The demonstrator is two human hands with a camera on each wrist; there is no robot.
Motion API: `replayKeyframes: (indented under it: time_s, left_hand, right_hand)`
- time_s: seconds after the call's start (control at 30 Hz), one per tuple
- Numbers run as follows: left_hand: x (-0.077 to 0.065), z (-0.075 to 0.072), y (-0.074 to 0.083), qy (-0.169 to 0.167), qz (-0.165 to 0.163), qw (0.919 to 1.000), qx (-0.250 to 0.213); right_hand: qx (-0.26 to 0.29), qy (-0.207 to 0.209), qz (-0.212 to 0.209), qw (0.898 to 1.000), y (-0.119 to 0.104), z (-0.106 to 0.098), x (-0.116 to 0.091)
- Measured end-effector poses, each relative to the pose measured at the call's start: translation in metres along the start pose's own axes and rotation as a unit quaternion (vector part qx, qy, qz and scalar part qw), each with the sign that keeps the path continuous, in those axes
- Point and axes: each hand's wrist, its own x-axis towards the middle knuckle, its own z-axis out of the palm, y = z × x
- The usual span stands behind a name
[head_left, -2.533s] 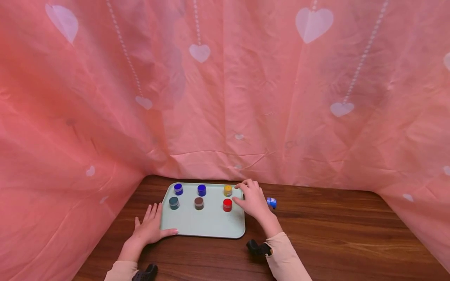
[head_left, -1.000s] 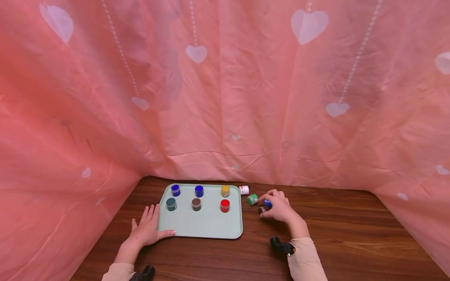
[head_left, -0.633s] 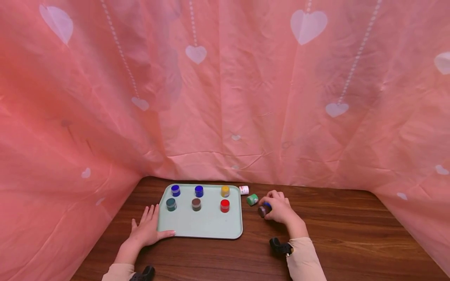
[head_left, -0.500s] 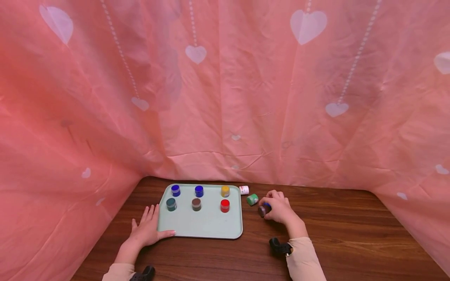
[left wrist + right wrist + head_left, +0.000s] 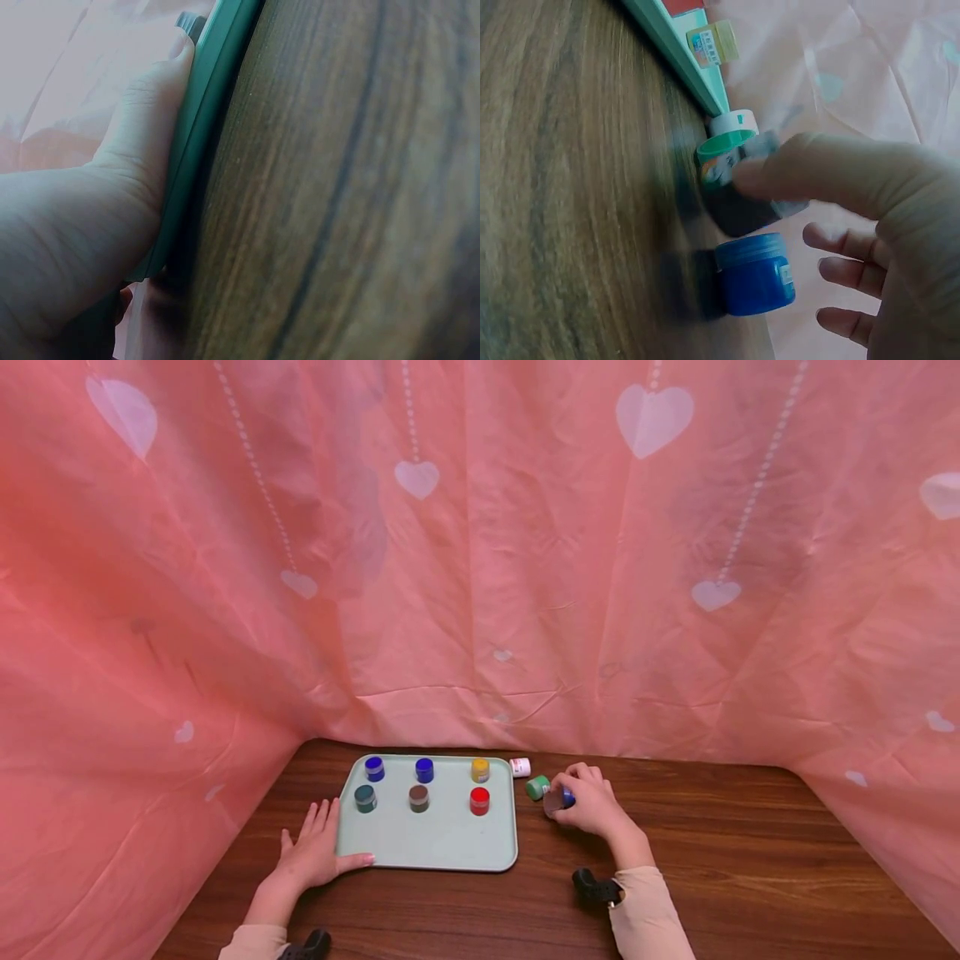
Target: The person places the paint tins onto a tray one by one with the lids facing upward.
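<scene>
Dark jar [image 5: 556, 802], just right of the tray [image 5: 420, 852], is pinched in my right hand [image 5: 592, 807]; my left hand [image 5: 315, 853] lies spread flat against the tray's left edge.

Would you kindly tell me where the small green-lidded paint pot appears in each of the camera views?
Head: the small green-lidded paint pot lies on the wooden table, just right of the pale green tray.
Left wrist: not in view.
Right wrist: upper middle, past the right hand's fingers.
Shared landmark: the tray's edge.
</scene>
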Motion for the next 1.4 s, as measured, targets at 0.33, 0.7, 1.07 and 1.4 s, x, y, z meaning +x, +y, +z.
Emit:
replayKeyframes:
  time_s: [0.33, 0.7, 1.07, 1.4]
  left_hand:
    - [0.001, 0.001, -0.001, -0.003, -0.004, 1.0000, -0.004]
    - [0.002, 0.002, -0.003, -0.001, 0.002, 1.0000, 0.005]
    - [0.001, 0.000, -0.001, -0.008, -0.003, 1.0000, 0.000]
    - [0.001, 0.001, 0.000, -0.003, 0.001, 1.0000, 0.000]
  right_hand:
    - [-0.019, 0.063, -0.022, 0.998, -0.013, -0.004, 0.003]
    - [-0.030, 0.107, -0.060, 0.992, -0.038, -0.010, 0.006]
    - [-0.038, 0.142, -0.118, 0.982, -0.065, -0.009, 0.006]
    - [-0.050, 0.169, -0.174, 0.969, -0.088, -0.002, 0.006]
